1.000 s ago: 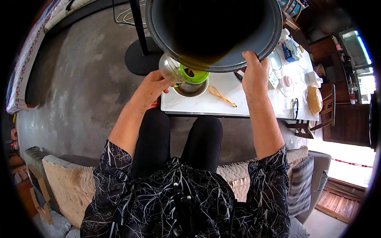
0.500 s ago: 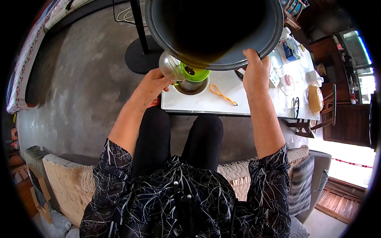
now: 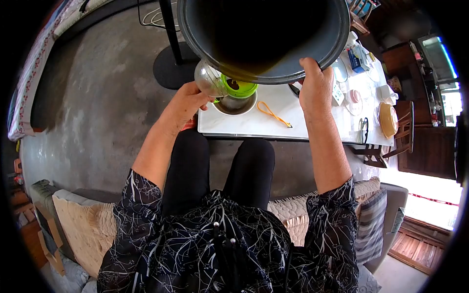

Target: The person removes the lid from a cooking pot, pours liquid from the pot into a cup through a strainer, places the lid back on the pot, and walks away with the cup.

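Observation:
My right hand (image 3: 316, 90) is closed on the rim of a large dark pot (image 3: 334, 39). The pot is tilted towards me, with dark, yellow-brown liquid (image 3: 266, 66) at its lower edge. My left hand (image 3: 188, 105) is closed at the lower side of a clear, rounded vessel (image 3: 209, 80), whose exact kind I cannot make out. Its fingertips also lie by a green handle-like piece. A bright green strainer-like piece (image 3: 249, 90) with something dark inside sits below the pot's rim, over a metal bowl (image 3: 246, 110). The pot hides part of it.
A white table (image 3: 234, 126) bears a yellow-orange loop cord (image 3: 273, 115), dark-framed glasses (image 3: 364, 131), a blue box (image 3: 358, 59) and a yellow bowl (image 3: 388, 120). Left of it stands a black round base (image 3: 171, 68) with a pole. A wooden chair (image 3: 403, 129) is at the right.
Both hands and the pot hold nearly the same places. The view has shifted very slightly, and the dark patch in the green piece looks a little different.

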`<state>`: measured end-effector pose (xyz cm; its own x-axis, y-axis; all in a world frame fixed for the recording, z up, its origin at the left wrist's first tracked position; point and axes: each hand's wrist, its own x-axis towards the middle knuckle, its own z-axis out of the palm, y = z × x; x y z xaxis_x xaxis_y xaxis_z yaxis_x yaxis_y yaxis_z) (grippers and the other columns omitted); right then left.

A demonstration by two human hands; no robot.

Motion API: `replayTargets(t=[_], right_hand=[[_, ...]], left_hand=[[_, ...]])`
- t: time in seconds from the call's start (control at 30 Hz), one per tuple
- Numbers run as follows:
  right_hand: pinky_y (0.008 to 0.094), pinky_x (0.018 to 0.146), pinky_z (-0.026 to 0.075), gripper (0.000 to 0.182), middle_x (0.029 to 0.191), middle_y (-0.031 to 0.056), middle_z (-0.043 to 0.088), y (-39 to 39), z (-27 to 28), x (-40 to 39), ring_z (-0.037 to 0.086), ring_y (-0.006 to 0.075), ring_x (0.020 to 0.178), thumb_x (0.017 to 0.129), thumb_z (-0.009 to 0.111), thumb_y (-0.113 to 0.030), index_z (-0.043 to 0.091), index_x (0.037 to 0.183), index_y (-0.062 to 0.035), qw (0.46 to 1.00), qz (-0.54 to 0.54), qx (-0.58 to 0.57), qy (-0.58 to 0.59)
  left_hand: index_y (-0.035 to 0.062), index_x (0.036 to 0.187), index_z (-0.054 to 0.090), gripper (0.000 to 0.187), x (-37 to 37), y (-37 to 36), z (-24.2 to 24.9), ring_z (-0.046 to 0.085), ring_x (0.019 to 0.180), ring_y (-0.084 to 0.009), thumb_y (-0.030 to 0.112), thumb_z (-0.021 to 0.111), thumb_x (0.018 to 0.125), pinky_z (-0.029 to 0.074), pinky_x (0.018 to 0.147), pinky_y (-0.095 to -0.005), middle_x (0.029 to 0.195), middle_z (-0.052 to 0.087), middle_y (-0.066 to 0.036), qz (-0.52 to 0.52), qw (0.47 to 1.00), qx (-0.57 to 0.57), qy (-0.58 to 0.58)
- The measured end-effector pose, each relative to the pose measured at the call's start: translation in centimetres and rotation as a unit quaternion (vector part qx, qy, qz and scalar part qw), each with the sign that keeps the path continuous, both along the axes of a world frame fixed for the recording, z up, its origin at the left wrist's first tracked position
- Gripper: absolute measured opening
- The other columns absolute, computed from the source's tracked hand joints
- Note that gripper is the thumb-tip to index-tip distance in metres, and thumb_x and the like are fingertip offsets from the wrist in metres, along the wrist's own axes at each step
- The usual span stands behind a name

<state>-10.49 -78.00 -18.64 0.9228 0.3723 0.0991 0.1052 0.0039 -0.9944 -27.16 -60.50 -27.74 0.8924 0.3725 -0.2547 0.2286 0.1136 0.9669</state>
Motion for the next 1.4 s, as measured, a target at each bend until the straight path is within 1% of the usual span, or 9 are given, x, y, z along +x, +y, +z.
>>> replayTargets(t=[0.27,0.33,0.43,0.67,0.73,0.93,1.2,1.37,1.4], right_hand=[[0.0274,0.058,0.041,0.020,0.071,0.0012,0.047,-0.1,0.0,0.0,0.046,0.0110,0.066,0.072,0.054,-0.018,0.055,0.080,0.0003,0.999,-0.010,-0.032,-0.007],[0.0275,0.059,0.041,0.021,0.073,0.0019,0.048,0.0,0.0,-0.1,0.046,0.0115,0.067,0.072,0.054,-0.018,0.055,0.082,0.0005,1.000,-0.016,-0.012,-0.004],[0.0276,0.060,0.042,0.022,0.076,0.0024,0.049,-0.1,-0.2,0.1,0.047,0.0118,0.068,0.072,0.054,-0.018,0.054,0.084,0.0005,1.000,-0.011,-0.021,-0.005],[0.0275,0.058,0.043,0.021,0.077,0.0027,0.050,-0.2,-0.2,0.1,0.048,0.0122,0.069,0.073,0.054,-0.017,0.054,0.084,0.0008,1.000,0.001,-0.006,-0.004],[0.0278,0.057,0.044,0.021,0.076,0.0028,0.050,-0.2,0.0,0.1,0.049,0.0122,0.067,0.073,0.053,-0.016,0.054,0.084,0.0013,0.997,-0.029,-0.063,-0.021],[0.0281,0.052,0.044,0.020,0.073,0.0041,0.051,-0.3,-0.5,0.5,0.051,0.0135,0.062,0.073,0.053,-0.016,0.054,0.083,0.0019,0.999,-0.004,-0.026,-0.021],[0.0279,0.051,0.045,0.021,0.072,0.0038,0.052,-0.3,-0.8,0.7,0.052,0.0135,0.062,0.074,0.053,-0.017,0.055,0.082,0.0019,0.999,-0.014,-0.034,-0.033],[0.0279,0.051,0.045,0.021,0.072,0.0033,0.051,-0.2,-0.5,0.2,0.051,0.0128,0.061,0.074,0.054,-0.018,0.056,0.081,0.0014,0.998,-0.030,-0.044,-0.040],[0.0277,0.052,0.045,0.021,0.072,0.0031,0.051,-0.3,-0.7,0.4,0.051,0.0126,0.061,0.073,0.054,-0.018,0.056,0.081,0.0015,0.999,-0.021,-0.030,-0.032]], left_hand=[[0.0002,0.097,0.060,0.022,0.0,0.1,-0.1,0.050,0.066,-0.0112,0.015,0.057,0.081,0.043,0.065,-0.0244,0.078,0.057,-0.003,0.007,1.000,-0.006,0.000],[0.0003,0.097,0.059,0.022,-0.1,0.1,-0.2,0.050,0.066,-0.0112,0.015,0.058,0.081,0.043,0.064,-0.0242,0.078,0.057,-0.003,0.007,1.000,-0.008,-0.001],[0.0004,0.098,0.059,0.023,0.0,0.1,-0.3,0.050,0.067,-0.0111,0.015,0.057,0.081,0.043,0.064,-0.0241,0.078,0.057,-0.003,0.004,1.000,0.001,0.009],[0.0003,0.096,0.060,0.021,-0.1,0.1,-0.1,0.050,0.067,-0.0108,0.015,0.057,0.081,0.043,0.064,-0.0242,0.078,0.058,-0.003,0.003,1.000,-0.003,0.005],[0.0003,0.095,0.060,0.021,0.0,0.1,0.1,0.050,0.067,-0.0108,0.015,0.057,0.081,0.042,0.065,-0.0242,0.078,0.058,-0.003,0.008,1.000,-0.006,0.006],[-0.0003,0.098,0.059,0.023,0.0,0.1,-0.1,0.050,0.067,-0.0110,0.015,0.058,0.080,0.042,0.065,-0.0243,0.080,0.058,-0.004,0.004,1.000,-0.012,0.001],[-0.0012,0.101,0.058,0.026,-0.1,0.2,-0.1,0.050,0.068,-0.0113,0.014,0.058,0.080,0.042,0.065,-0.0240,0.081,0.058,-0.005,0.002,1.000,-0.017,-0.005],[-0.0009,0.099,0.058,0.024,-0.2,0.1,0.1,0.050,0.068,-0.0110,0.015,0.057,0.081,0.042,0.064,-0.0240,0.080,0.057,-0.004,0.004,1.000,-0.014,-0.010],[-0.0007,0.097,0.058,0.023,-0.2,0.0,0.1,0.050,0.068,-0.0109,0.015,0.057,0.081,0.042,0.064,-0.0240,0.080,0.057,-0.004,0.002,1.000,-0.015,-0.012]])
